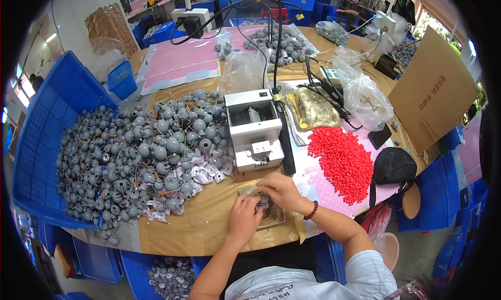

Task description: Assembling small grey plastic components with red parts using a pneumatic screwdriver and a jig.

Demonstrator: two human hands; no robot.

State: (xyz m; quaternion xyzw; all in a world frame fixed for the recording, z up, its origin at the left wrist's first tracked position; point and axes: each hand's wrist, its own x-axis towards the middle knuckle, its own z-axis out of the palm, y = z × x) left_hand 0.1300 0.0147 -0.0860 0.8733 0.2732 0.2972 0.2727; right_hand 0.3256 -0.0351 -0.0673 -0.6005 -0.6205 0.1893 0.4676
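My left hand (244, 216) is at the near edge of the table, its fingers closed round a small grey rounded plastic part (264, 200). From the right, my right hand (282, 190) reaches over the same part with bent fingers pinched together. Whatever its fingertips hold is too small and covered to make out. Both hands are above a flat square plate (274, 219) on the table. Just beyond them stands a small white bench machine (255, 130) with an open upper bay.
To the left, grey round parts with wires (172, 143) spill from a tipped blue bin (36, 159). White pieces (201, 175) lie near the machine. On the right are a red heap of small parts (344, 164), a black pouch (394, 166), a phone (380, 136) and a cardboard flap (436, 91). Cables hang behind.
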